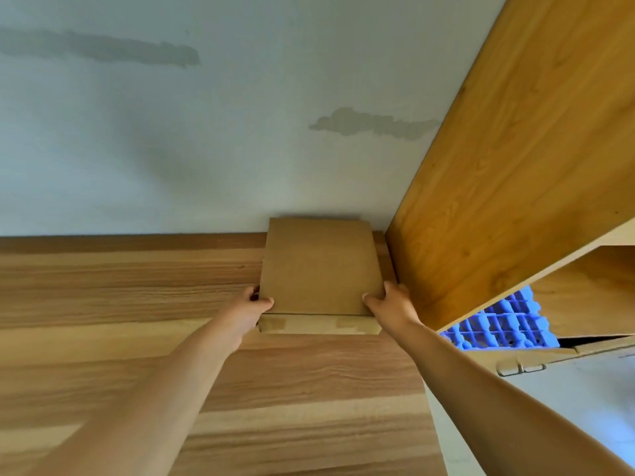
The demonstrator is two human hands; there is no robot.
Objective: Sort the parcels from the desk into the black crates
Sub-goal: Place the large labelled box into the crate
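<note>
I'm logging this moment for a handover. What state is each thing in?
Cardboard parcel: closed, on the desk against the wall, held at both near corners.
Left hand: grip on the parcel's left corner.
Right hand: grip on the parcel's right corner.
Desk: bears the parcel.
Blue crate: partly hidden behind the wooden cabinet.

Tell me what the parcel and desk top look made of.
Parcel: plain brown cardboard, matte, with tape patches on its near edge. Desk: wood or wood-look laminate, going by the striped grain; smooth, low sheen. Which one is unclear.
</note>
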